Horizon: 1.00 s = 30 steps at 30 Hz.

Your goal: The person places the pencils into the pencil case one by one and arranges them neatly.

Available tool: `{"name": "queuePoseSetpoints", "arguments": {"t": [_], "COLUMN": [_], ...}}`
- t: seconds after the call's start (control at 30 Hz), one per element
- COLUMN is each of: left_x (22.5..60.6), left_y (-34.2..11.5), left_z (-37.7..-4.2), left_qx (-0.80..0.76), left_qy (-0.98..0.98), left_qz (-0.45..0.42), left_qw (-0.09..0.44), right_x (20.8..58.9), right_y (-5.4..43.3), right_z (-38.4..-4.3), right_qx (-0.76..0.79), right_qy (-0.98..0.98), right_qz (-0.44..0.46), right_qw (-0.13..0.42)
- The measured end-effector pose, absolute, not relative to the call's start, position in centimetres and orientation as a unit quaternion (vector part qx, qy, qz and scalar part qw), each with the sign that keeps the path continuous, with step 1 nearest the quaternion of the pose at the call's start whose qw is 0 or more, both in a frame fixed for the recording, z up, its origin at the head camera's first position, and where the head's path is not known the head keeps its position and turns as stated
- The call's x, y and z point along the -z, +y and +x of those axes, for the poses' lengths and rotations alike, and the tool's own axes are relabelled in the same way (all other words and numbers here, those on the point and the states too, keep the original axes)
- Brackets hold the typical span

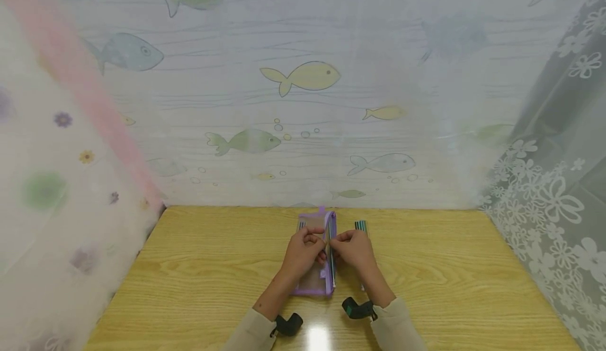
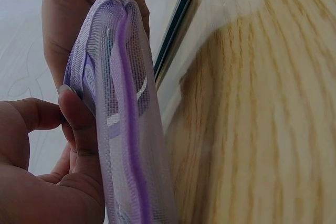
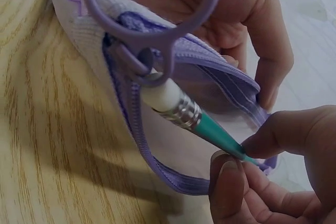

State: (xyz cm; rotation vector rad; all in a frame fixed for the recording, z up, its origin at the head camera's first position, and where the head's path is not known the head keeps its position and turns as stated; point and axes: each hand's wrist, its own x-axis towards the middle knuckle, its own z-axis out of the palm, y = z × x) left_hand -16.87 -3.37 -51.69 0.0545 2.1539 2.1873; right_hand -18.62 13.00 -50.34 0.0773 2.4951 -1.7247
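The purple mesh pencil pouch [image 1: 312, 282] rests on the wood-grained table [image 1: 199, 267], its length running from near to far and its zipped side gaping toward the right. Through its left part I can make out striped pencils [image 1: 302, 226] already inside. The left hand [image 1: 303, 252] grips the fabric at the zipper edge, thumb against bent fingers. The right hand [image 1: 356, 248], just across the opening, pinches a teal pencil [image 3: 210, 129] between thumb and fingertips; its white eraser [image 3: 160, 94] points to the near end, just by the round zipper pull [image 3: 152, 39]. A small row of loose pencils [image 1: 362, 226] lies to the right, partly behind the right hand. I take this to be the loading step, with the teal pencil being worked in through the zipper. The next move seems to call for keeping that mouth spread while the pencil slides fully inside, the eraser clear of the pull and the teeth, before the right hand lets go.
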Motion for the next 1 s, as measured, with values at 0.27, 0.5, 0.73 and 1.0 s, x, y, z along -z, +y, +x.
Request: {"name": "queuePoseSetpoints", "arguments": {"t": [0.27,0.5,0.73,1.0], "left_x": [51.61,51.63,51.57,51.72], "left_y": [-3.41,-3.52,-3.50,-3.50], "left_z": [-16.88,-16.85,-16.89,-16.98], "left_qx": [-0.710,-0.710,-0.712,-0.707], "left_qy": [0.703,0.703,0.701,0.706], "left_qz": [0.017,0.017,0.019,0.022], "left_qw": [0.035,0.038,0.036,0.031], "right_x": [50.48,50.22,50.04,50.13], "right_y": [12.66,12.29,12.27,12.73], "right_z": [-18.52,-18.33,-18.23,-18.46], "right_qx": [0.568,0.578,0.579,0.558], "right_qy": [0.821,0.815,0.814,0.830], "right_qz": [0.034,0.027,0.025,0.008], "right_qw": [0.042,0.039,0.039,0.026]}}
